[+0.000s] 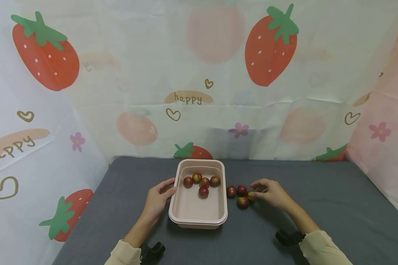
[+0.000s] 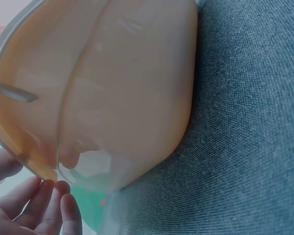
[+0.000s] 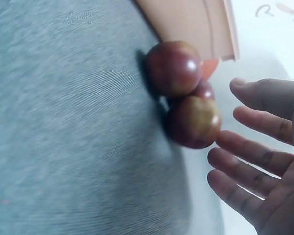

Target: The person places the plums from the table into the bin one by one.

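Note:
A pale pink plastic box (image 1: 199, 222) stands on the cloth, with several red-and-yellow plums (image 1: 203, 192) inside its far half. My left hand (image 1: 156, 200) holds the box by its left rim, thumb above and fingers below; the left wrist view shows these fingers (image 2: 50, 208) at the rim. To the right of the box, several more plums lie close together, one of them a reddish plum (image 1: 243, 202). My right hand (image 1: 272, 193) is beside this group, at its yellowish rightmost plum (image 1: 251, 195). Its fingers are spread and slightly bent, gripping nothing in the right wrist view.
Dark grey cloth (image 1: 318, 198) covers the table. A white curtain (image 1: 146, 73) printed with strawberries, hearts and words hangs along the far edge and both sides. Each wrist wears a black strap device (image 1: 288, 237).

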`<action>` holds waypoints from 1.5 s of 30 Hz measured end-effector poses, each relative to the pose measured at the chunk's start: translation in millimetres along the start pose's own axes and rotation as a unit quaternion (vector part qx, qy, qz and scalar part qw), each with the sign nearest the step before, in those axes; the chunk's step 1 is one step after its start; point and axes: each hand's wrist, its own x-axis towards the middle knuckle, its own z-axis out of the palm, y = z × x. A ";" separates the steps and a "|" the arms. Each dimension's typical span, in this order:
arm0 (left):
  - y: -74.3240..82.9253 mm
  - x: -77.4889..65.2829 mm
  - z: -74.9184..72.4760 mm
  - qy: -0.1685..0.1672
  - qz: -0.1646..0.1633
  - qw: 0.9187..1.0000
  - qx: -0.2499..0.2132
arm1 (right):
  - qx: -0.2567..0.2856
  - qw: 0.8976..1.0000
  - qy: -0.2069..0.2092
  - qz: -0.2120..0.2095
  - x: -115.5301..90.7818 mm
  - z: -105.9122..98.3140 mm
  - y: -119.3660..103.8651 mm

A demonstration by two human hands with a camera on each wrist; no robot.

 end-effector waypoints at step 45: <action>0.9 -1.6 0.2 0.001 0.001 1.000 -0.003 | 0.064 0.998 0.009 0.028 -3.5 15.8 18.6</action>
